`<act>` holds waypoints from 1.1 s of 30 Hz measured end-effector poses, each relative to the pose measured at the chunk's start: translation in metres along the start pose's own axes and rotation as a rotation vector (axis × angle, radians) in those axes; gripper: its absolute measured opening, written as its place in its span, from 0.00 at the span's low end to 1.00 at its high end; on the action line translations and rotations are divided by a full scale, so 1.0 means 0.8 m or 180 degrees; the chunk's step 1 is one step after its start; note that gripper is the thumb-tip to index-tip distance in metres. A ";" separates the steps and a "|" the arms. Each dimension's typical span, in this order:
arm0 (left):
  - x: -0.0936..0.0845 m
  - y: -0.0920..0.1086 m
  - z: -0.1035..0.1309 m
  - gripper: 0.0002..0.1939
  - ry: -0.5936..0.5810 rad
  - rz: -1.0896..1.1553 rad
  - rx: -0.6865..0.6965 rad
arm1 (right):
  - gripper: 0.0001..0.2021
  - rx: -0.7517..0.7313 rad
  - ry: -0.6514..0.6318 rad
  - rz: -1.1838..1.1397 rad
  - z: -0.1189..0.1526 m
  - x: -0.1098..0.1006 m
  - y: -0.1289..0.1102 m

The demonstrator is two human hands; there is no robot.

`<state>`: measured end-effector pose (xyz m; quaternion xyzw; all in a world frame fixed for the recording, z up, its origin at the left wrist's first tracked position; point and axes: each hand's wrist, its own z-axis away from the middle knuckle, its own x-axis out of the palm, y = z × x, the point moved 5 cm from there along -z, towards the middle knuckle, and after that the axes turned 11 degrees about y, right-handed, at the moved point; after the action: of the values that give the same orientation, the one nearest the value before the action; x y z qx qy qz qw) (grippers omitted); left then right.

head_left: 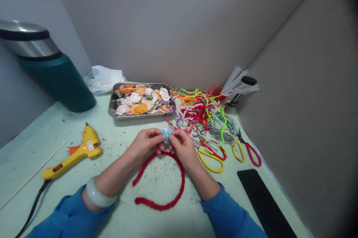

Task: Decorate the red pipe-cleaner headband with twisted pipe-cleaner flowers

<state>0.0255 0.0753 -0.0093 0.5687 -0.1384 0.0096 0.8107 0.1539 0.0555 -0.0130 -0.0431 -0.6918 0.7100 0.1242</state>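
Observation:
Between both hands, above the middle of the table, is a small light-blue bow-like shape (166, 134) that looks bent from pipe cleaner. My left hand (145, 143) pinches its left side between thumb and fingers. On its right side, my right hand (181, 145) does the same. Fingertips hide parts of the piece. Just below the hands a red fuzzy headband (183, 182) lies on the table, its open ends pointing left. The fingers of both hands are close to its top curve; whether they touch it I cannot tell.
A metal tray (140, 117) of shells stands behind, beside a pile of coloured pipe cleaners (198, 113). Scissors (211, 161) and more scissors (253, 154) lie right, near a black strip (265, 202). Left are a yellow glue gun (81, 152), a thin stick (35, 174) and a green bottle (57, 78).

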 end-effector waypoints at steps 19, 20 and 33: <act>-0.002 0.004 0.001 0.10 0.0048 0.0057 0.0003 | 0.10 -0.0139 0.0023 0.0126 0.005 0.002 -0.006; -0.003 0.005 0.001 0.10 0.0024 0.0106 -0.0019 | 0.11 -0.0155 0.0029 0.0164 0.004 0.000 -0.006; 0.002 0.003 0.005 0.08 -0.0541 0.0220 -0.0329 | 0.11 -0.0114 -0.0392 0.0165 -0.006 -0.011 -0.012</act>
<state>0.0258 0.0721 -0.0057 0.5198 -0.2265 -0.0179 0.8235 0.1650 0.0584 -0.0046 -0.0194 -0.7094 0.7018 0.0622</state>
